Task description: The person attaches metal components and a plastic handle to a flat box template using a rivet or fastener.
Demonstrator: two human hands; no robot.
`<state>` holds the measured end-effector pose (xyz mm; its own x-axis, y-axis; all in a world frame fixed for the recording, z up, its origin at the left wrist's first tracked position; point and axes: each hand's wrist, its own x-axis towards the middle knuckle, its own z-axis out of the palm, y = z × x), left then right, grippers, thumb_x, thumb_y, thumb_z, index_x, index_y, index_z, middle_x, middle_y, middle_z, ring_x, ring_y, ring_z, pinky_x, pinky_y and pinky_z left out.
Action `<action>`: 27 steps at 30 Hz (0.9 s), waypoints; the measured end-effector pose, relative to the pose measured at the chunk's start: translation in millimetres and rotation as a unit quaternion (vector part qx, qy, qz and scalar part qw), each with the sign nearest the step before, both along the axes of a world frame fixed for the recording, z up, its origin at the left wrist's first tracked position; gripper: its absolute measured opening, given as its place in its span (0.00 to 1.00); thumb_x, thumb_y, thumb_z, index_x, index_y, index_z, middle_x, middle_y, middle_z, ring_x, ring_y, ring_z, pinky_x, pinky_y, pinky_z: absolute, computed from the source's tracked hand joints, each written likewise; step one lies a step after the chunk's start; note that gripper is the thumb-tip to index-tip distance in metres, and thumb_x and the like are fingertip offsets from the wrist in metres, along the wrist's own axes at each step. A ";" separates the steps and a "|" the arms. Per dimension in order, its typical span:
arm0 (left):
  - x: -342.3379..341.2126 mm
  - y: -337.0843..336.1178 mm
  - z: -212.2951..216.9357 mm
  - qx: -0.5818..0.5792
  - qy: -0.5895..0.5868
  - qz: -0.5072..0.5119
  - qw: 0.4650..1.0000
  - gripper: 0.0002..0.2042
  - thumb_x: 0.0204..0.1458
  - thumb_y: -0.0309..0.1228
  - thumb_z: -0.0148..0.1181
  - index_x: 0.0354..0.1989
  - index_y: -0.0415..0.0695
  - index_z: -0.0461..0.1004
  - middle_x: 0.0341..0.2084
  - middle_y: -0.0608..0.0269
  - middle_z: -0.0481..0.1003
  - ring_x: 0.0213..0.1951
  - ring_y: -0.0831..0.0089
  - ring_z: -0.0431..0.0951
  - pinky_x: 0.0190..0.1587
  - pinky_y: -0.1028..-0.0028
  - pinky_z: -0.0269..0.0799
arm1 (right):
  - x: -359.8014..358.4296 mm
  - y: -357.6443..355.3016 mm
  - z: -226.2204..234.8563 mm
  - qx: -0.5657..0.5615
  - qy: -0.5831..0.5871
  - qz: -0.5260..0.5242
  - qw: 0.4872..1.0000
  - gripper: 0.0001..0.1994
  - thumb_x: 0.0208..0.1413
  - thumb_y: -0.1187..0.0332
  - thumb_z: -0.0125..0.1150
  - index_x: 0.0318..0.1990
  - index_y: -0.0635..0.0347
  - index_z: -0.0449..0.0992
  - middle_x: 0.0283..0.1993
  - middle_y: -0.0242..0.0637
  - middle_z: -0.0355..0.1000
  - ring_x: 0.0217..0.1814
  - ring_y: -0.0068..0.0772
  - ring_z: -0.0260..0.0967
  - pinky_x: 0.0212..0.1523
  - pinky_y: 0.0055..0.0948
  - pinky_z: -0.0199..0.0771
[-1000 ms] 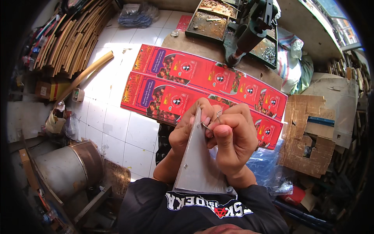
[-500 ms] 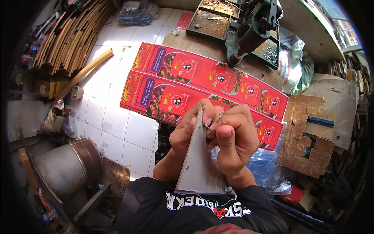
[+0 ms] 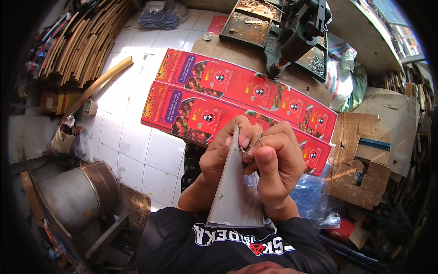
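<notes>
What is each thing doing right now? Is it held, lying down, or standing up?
Grey board: upright, held by both hands.
Wire clip: pinched at the board's top edge.
Left hand: gripping the board.
Right hand: pinching the clip.
Red printed sheets: lying flat.

Daylight, bright. Strong sun patch on white floor tiles [image 3: 137, 68], near overexposed; window [image 3: 388, 13] at upper right also glares. Lower left in deep shadow. Centre sharp, no motion blur. Heavy fisheye bending toward rim; black vignette fills corners. Colours saturated on red printed sheets [image 3: 237, 100].
</notes>
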<state>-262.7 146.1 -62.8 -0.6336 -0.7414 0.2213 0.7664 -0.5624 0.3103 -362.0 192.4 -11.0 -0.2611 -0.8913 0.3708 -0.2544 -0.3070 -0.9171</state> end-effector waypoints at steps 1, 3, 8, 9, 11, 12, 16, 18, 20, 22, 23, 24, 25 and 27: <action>-0.8 0.3 -1.0 0.002 0.006 0.002 1.000 0.16 0.61 0.47 0.51 0.34 0.46 0.61 0.25 0.67 0.62 0.23 0.81 0.59 0.23 0.81 0.55 | 0.6 0.4 0.2 0.003 -0.005 -0.003 1.000 0.16 0.66 0.60 0.52 0.31 0.64 0.71 0.33 0.36 0.64 0.22 0.15 0.62 0.16 0.13 0.61; -2.2 1.0 -2.7 0.005 0.019 0.005 1.000 0.16 0.61 0.47 0.51 0.34 0.46 0.60 0.25 0.67 0.62 0.23 0.81 0.59 0.23 0.81 0.55 | 1.9 -0.4 1.3 0.005 0.000 -0.005 1.000 0.16 0.66 0.60 0.52 0.30 0.64 0.71 0.33 0.36 0.64 0.22 0.15 0.62 0.16 0.13 0.61; 1.2 1.8 9.6 0.005 -0.016 0.003 1.000 0.16 0.62 0.47 0.50 0.34 0.46 0.60 0.24 0.67 0.62 0.23 0.81 0.59 0.23 0.81 0.55 | -1.6 -1.3 1.6 -0.018 0.016 0.006 1.000 0.16 0.66 0.60 0.52 0.30 0.64 0.71 0.32 0.36 0.64 0.23 0.15 0.62 0.17 0.13 0.62; 1.4 2.4 9.3 0.012 -0.016 0.002 1.000 0.16 0.62 0.47 0.50 0.34 0.46 0.60 0.24 0.67 0.62 0.23 0.81 0.59 0.23 0.82 0.55 | 1.7 0.5 2.8 -0.006 -0.004 -0.001 1.000 0.16 0.66 0.60 0.52 0.30 0.64 0.71 0.32 0.36 0.64 0.23 0.15 0.62 0.17 0.13 0.61; 1.3 3.4 8.4 0.026 -0.015 0.002 1.000 0.16 0.62 0.47 0.50 0.34 0.46 0.60 0.24 0.67 0.62 0.23 0.81 0.59 0.22 0.82 0.55 | 3.9 1.0 3.9 0.009 -0.014 -0.006 1.000 0.16 0.65 0.60 0.53 0.30 0.64 0.71 0.31 0.36 0.64 0.23 0.16 0.62 0.18 0.13 0.61; 0.7 3.4 6.5 0.020 0.005 0.001 1.000 0.16 0.62 0.47 0.50 0.34 0.46 0.60 0.24 0.67 0.62 0.23 0.81 0.59 0.23 0.82 0.55 | 4.0 0.0 5.4 0.010 -0.003 -0.003 1.000 0.16 0.65 0.60 0.53 0.30 0.64 0.71 0.31 0.36 0.64 0.23 0.16 0.62 0.18 0.13 0.61; 1.2 2.6 9.5 0.008 -0.003 0.004 1.000 0.16 0.61 0.47 0.50 0.34 0.46 0.60 0.23 0.67 0.62 0.22 0.81 0.59 0.23 0.82 0.55 | -0.7 -1.4 4.0 -0.017 0.020 0.011 1.000 0.16 0.66 0.61 0.52 0.30 0.64 0.71 0.31 0.36 0.65 0.23 0.16 0.62 0.19 0.13 0.61; 1.4 2.4 8.0 0.002 -0.018 0.006 1.000 0.16 0.61 0.47 0.50 0.34 0.46 0.60 0.23 0.67 0.62 0.22 0.81 0.59 0.23 0.82 0.55 | 2.6 -1.6 4.6 -0.017 -0.007 0.004 1.000 0.15 0.66 0.61 0.52 0.29 0.64 0.71 0.30 0.36 0.65 0.24 0.16 0.62 0.19 0.14 0.61; 0.2 2.3 -2.4 0.000 0.002 0.006 1.000 0.16 0.61 0.47 0.50 0.34 0.46 0.60 0.23 0.67 0.62 0.22 0.81 0.59 0.23 0.82 0.55 | 4.9 -2.0 6.2 -0.008 -0.016 0.000 1.000 0.15 0.66 0.62 0.52 0.29 0.63 0.71 0.30 0.35 0.65 0.24 0.17 0.61 0.20 0.15 0.61; -0.8 2.7 -3.1 0.013 0.026 0.003 1.000 0.16 0.61 0.47 0.50 0.34 0.46 0.60 0.23 0.67 0.62 0.22 0.81 0.59 0.22 0.82 0.55 | 3.7 -2.9 6.2 -0.003 0.005 0.002 1.000 0.15 0.65 0.62 0.52 0.29 0.63 0.71 0.29 0.35 0.65 0.25 0.17 0.61 0.21 0.16 0.61; -1.2 2.7 -2.9 0.017 0.033 0.002 0.999 0.16 0.61 0.47 0.50 0.35 0.46 0.60 0.23 0.67 0.62 0.22 0.81 0.59 0.22 0.82 0.55 | 2.8 -2.9 5.9 -0.003 0.015 0.002 1.000 0.15 0.65 0.62 0.53 0.29 0.63 0.71 0.29 0.35 0.65 0.26 0.18 0.61 0.22 0.16 0.61; -1.6 2.9 -2.1 0.020 0.041 0.001 0.999 0.16 0.61 0.47 0.50 0.35 0.46 0.60 0.23 0.67 0.62 0.22 0.81 0.59 0.22 0.82 0.55 | 1.5 -2.6 4.9 -0.011 0.022 0.003 1.000 0.15 0.65 0.63 0.53 0.28 0.63 0.71 0.29 0.35 0.65 0.26 0.18 0.61 0.23 0.17 0.62; -2.1 2.8 -2.0 0.016 0.044 0.001 0.999 0.16 0.61 0.47 0.50 0.35 0.45 0.61 0.23 0.67 0.62 0.22 0.81 0.59 0.22 0.82 0.55 | 0.8 -2.4 4.5 -0.019 0.029 0.004 0.999 0.15 0.65 0.63 0.53 0.28 0.62 0.71 0.29 0.34 0.65 0.27 0.18 0.61 0.24 0.17 0.62; -2.2 1.9 -3.2 0.014 0.042 0.002 0.999 0.16 0.61 0.47 0.50 0.35 0.45 0.61 0.23 0.66 0.62 0.22 0.81 0.59 0.21 0.82 0.54 | 5.3 -3.6 4.7 -0.009 -0.018 -0.014 1.000 0.11 0.60 0.67 0.59 0.28 0.63 0.72 0.27 0.34 0.65 0.29 0.25 0.60 0.28 0.24 0.61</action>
<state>-264.9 148.0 -66.0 -0.6112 -0.7498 0.2534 0.7910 -0.5673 0.2292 -356.7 188.8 -6.4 -0.2985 -0.8770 0.3765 -0.2308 -0.3164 -0.9201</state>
